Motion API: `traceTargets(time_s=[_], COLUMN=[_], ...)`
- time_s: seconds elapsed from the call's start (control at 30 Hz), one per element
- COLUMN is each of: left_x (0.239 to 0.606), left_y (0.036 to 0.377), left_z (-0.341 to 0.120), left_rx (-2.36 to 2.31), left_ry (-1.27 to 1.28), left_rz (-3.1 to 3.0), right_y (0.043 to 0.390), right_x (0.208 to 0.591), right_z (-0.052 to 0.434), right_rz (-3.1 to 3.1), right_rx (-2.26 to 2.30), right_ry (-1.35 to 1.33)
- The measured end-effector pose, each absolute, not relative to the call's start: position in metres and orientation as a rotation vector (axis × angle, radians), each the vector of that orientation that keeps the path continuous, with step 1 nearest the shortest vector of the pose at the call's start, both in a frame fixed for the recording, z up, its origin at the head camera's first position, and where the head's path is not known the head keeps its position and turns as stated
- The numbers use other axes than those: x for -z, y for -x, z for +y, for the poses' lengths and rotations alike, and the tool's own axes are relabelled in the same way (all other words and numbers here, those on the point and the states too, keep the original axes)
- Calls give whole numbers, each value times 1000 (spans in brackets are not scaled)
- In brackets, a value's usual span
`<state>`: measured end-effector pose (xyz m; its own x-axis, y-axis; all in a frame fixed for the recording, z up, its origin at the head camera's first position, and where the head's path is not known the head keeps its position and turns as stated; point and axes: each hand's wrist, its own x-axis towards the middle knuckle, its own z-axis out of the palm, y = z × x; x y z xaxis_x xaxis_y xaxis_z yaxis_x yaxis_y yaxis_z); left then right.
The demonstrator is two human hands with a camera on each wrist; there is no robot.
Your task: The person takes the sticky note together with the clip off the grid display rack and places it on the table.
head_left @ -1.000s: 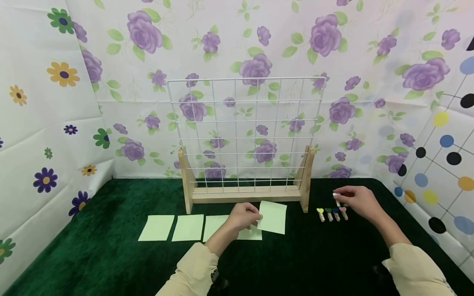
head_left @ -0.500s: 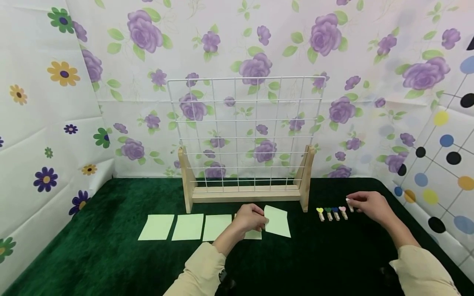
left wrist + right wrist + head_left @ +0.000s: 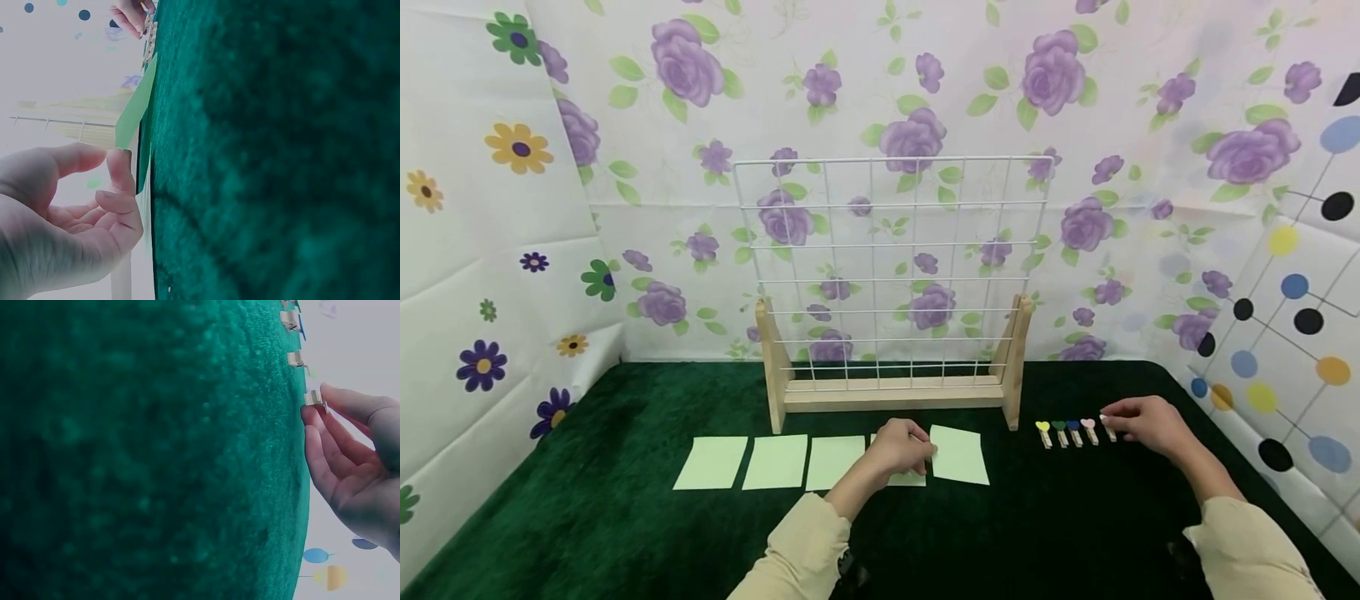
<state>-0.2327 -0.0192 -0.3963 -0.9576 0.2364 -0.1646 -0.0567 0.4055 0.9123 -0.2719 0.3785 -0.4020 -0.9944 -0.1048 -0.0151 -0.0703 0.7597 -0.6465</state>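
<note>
Left hand [image 3: 901, 447] down on the green felt [image 3: 625, 533], fingers curled at the left edge of the rightmost pale green note [image 3: 958, 455]; in the left wrist view thumb and fingertips [image 3: 119, 172] loose beside that sheet's raised edge [image 3: 139, 103], so touching or barely parted, hard to tell which, no firm pinch visible. Right hand [image 3: 1146, 421] well apart from the left, resting low on the felt, finger and thumb closed on a small wooden clip with a white tip [image 3: 1107, 425]; right wrist view confirms the pinch on that clip [image 3: 314, 398].

Further left of the left hand: three more pale green notes [image 3: 711, 462] [image 3: 777, 461] [image 3: 835, 461] flat in a row, a fourth [image 3: 907, 477] mostly hidden under the hand. Behind the left hand: white wire grid [image 3: 887, 267] upright in its wooden stand [image 3: 891, 393], every cell bare, nothing hung on it. Between the two hands, just left of the right one: four heart-topped clips in a line, yellow [image 3: 1043, 433], green [image 3: 1060, 432], blue [image 3: 1074, 432], pink [image 3: 1089, 430], touching the felt and close beside each other.

Judged from this layout: very early. All five notes on the felt, all five clips at or on the felt, none joined, none on the grid. Left to do, seemingly: everything from pairing note with clip to hanging.
</note>
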Motion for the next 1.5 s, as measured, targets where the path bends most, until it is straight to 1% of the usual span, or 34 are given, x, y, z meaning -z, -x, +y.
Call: traceTargets(time_s=[0.57,0.9,1.07,1.3,1.5], left_x=[396,398,397,393,388], left_y=[236,239,242,244,239], left_z=[-28,-40,-50,-67,-81], left_rx=[-1484,-1559,-1583,-1542,-1327], left_ry=[-208,-396,-444,-528,-666], left_rz=[2439,2382,2435,2506,2759], right_y=[274,271,268,260,250], right_x=[405,405,401,391,378], right_z=[378,379,377,358,330], right_rz=[2853,2889,2996,3126,3167], right_rx=[1079,1093,1004,899,914], right_ry=[156,156,164,234,327])
